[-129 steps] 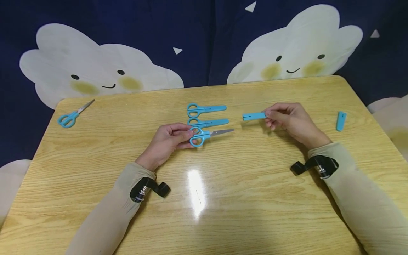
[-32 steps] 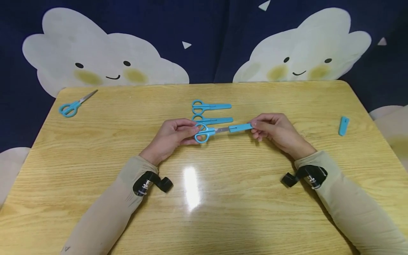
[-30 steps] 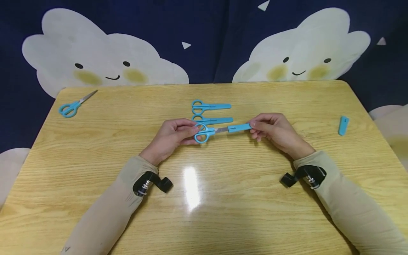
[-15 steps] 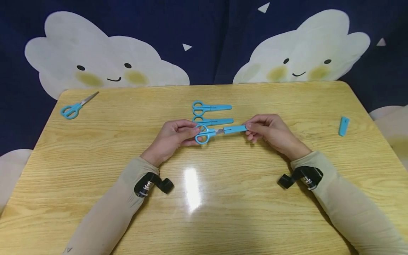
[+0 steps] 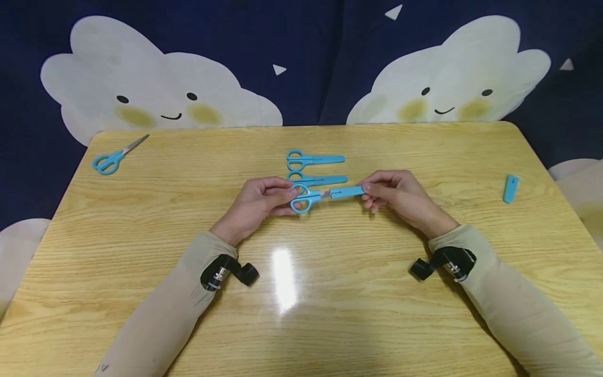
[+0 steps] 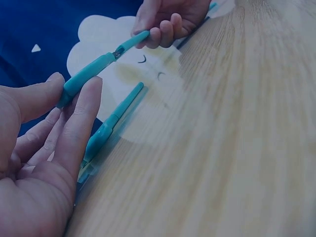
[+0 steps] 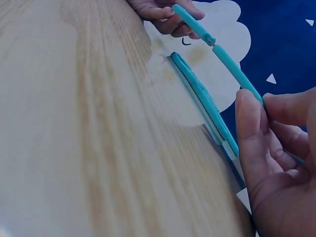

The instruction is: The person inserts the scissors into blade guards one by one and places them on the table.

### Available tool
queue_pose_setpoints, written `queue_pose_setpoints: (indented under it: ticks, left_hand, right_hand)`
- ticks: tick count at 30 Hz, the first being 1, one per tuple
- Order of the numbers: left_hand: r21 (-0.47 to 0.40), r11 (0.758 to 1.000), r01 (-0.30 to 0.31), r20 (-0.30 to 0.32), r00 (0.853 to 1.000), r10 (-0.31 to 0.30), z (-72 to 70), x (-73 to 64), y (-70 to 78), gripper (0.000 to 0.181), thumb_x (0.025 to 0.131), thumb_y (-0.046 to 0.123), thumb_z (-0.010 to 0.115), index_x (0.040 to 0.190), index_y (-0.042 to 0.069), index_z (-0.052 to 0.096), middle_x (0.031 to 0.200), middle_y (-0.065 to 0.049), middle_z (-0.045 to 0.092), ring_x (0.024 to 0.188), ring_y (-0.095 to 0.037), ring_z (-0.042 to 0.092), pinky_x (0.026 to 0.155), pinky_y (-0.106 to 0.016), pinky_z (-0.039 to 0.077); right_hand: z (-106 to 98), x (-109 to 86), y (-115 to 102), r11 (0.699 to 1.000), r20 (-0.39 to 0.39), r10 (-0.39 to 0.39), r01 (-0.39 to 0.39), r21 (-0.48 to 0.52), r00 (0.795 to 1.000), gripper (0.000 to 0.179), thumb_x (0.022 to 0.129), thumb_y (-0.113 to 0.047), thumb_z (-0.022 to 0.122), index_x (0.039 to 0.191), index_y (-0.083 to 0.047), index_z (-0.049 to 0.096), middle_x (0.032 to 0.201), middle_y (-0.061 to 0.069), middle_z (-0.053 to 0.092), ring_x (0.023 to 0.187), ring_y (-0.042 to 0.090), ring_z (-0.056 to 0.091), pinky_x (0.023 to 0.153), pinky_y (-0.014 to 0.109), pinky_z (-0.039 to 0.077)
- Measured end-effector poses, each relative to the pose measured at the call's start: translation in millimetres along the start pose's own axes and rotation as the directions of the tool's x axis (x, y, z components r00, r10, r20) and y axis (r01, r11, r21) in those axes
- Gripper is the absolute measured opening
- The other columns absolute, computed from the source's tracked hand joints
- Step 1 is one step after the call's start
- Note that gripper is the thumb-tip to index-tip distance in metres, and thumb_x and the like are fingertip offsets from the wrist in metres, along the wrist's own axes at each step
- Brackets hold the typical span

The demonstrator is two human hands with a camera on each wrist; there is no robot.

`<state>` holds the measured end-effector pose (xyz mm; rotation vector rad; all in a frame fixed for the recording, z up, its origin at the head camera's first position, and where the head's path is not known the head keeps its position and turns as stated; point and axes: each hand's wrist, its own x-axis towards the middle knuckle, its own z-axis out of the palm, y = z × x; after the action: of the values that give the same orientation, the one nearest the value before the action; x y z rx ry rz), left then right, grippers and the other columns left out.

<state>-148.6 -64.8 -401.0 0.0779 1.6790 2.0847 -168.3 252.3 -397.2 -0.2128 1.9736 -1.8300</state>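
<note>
My left hand [image 5: 261,204] pinches the blue handles of a pair of scissors [image 5: 307,197] between thumb and fingers. From the other side my right hand [image 5: 400,197] pinches the far end of a blue blade cover [image 5: 346,192]. Most of the blades sit inside this cover; a short strip of metal shows between it and the handles. Both wrist views have the scissors [image 6: 89,74] and the cover [image 7: 237,74] held up off the tabletop, in one slightly bent line. Just behind lie two pairs of covered scissors, the nearer pair [image 5: 325,180] partly hidden by the held one, the farther pair [image 5: 325,159] fully visible.
On the wooden table [image 5: 330,314], uncovered scissors [image 5: 110,161] lie at the far left with blades pointing to the back. A loose blue cover [image 5: 511,189] lies at the right. Behind the table hangs a dark blue cloth [image 5: 311,63] with cloud faces.
My right hand has moved left, sliding the cover over the blades of the scissors, which were bare at first. In the last half second the two hands have barely moved.
</note>
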Motion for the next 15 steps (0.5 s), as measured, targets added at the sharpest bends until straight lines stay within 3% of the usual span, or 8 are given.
queue_pose_setpoints:
  ticks: [15]
  left_hand:
    - [0.022, 1.000, -0.003, -0.019, 1.000, 0.003, -0.4, 0.3, -0.5, 0.030, 0.093, 0.000, 0.061, 0.120, -0.012, 0.055, 0.099, -0.005, 0.069, 0.086, -0.014, 0.074, 0.084, -0.036, 0.061]
  right_hand:
    - [12, 5.0, -5, 0.996, -0.094, 0.089, -0.091, -0.019, 0.992, 0.025, 0.096, -0.017, 0.062, 0.107, 0.006, 0.064, 0.082, 0.009, 0.070, 0.070, 0.014, 0.068, 0.062, 0.029, 0.061]
